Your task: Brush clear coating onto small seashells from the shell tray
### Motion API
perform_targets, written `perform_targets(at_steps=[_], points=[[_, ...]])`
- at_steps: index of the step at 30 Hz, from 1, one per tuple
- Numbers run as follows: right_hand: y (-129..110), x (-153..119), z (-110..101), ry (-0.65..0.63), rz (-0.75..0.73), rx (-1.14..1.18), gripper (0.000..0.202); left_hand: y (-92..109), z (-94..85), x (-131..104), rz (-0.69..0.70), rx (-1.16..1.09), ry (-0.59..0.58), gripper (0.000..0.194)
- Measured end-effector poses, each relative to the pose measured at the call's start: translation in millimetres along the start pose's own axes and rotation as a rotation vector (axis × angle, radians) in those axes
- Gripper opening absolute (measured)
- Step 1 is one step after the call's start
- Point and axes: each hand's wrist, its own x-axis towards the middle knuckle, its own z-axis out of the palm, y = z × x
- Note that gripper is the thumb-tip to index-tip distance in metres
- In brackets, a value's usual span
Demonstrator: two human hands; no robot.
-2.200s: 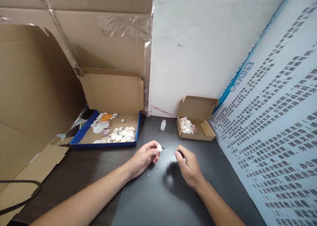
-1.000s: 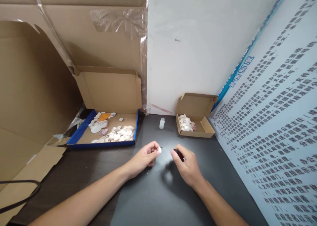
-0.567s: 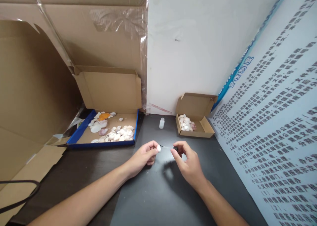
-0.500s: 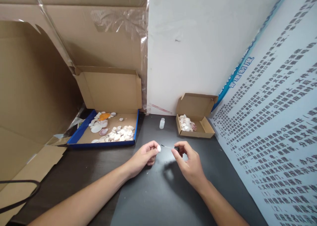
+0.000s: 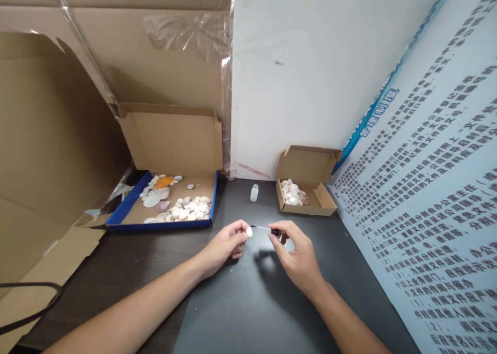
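Between the thumb and fingers of my left hand point(image 5: 229, 240) is a small white shell point(image 5: 249, 232). My right hand point(image 5: 293, 248) pinches the black cap of a thin brush point(image 5: 264, 227), whose dark tip points left and lies close to the shell's upper edge; whether they touch is too small to tell. Beyond both hands, a small bottle with whitish contents point(image 5: 254, 193) stands upright and uncapped on the dark mat point(image 5: 233, 312).
At the left, a blue-edged box point(image 5: 155, 226) holds many shells, one orange. A smaller cardboard box point(image 5: 306, 209) with shells stands at the right. Cardboard walls and a printed board surround the table. A black cable point(image 5: 31, 284) lies at lower left.
My right hand has shifted slightly left and tilted the brush, bringing its tip nearer the shell. My left hand has hardly moved.
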Motion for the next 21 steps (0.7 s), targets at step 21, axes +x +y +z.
perform_targets(at_steps=[21], points=[[-1.4, -1.3, -2.0, 0.035, 0.036, -0.002, 0.012, -4.6, -2.9, 1.7, 0.053, 0.098, -0.033, 0.031]])
